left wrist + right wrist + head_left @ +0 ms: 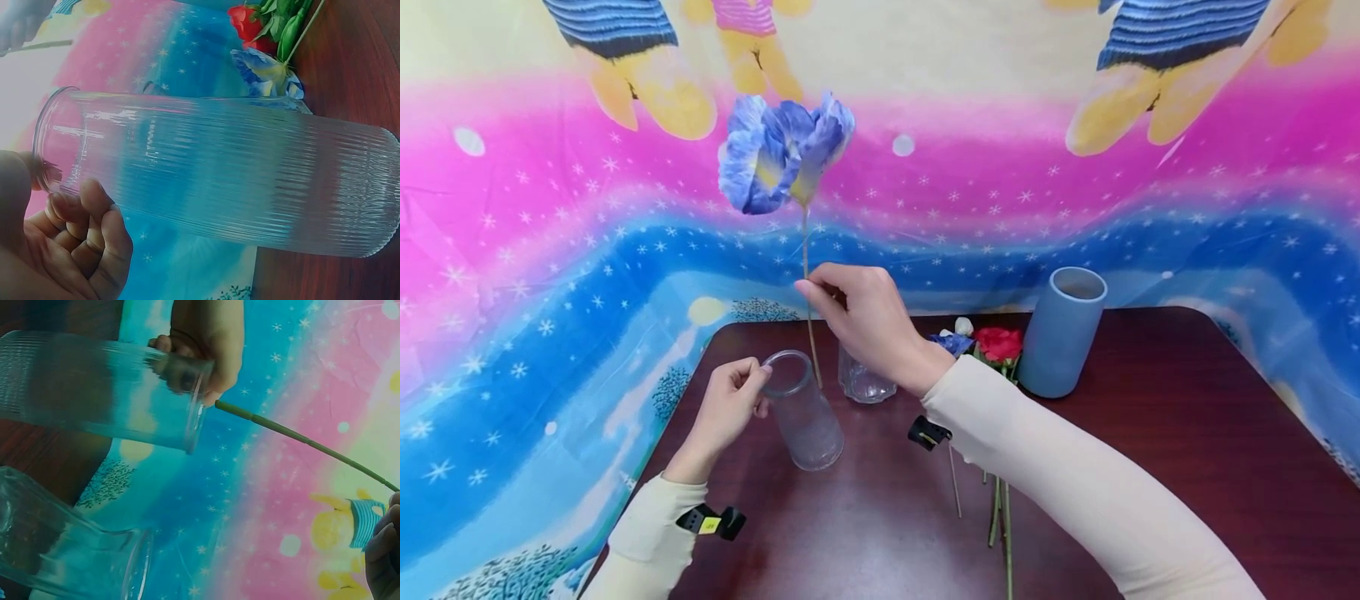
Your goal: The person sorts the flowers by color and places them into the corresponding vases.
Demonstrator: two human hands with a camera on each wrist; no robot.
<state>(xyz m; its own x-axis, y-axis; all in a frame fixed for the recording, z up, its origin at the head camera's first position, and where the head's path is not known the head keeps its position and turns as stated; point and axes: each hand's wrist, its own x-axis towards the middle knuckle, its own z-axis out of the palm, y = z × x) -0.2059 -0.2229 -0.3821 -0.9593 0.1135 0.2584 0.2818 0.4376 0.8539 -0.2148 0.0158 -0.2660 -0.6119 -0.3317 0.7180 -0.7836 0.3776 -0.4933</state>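
My left hand [730, 408] pinches the rim of a clear ribbed glass vase [808, 429] between thumb and fingers. The vase stands on the dark wooden table [880, 517], its mouth facing up. Above it, my right hand [868, 321] pinches the thin stem of a blue flower [767, 158] with a yellowish centre. The bloom is up high, and the stem hangs down toward the vase. In the right wrist view, the cut end of the green stem [281, 429] is right at the vase's rim, close to the left thumb.
Behind my right hand is a second clear glass vase [867, 379]. A blue-grey vase [1063, 333] stands at the back right. Beside it lie a red rose [998, 343], a smaller blue flower [953, 342] and a white bud [964, 326], stems toward me. A printed cloth [917, 192] hangs behind the table.
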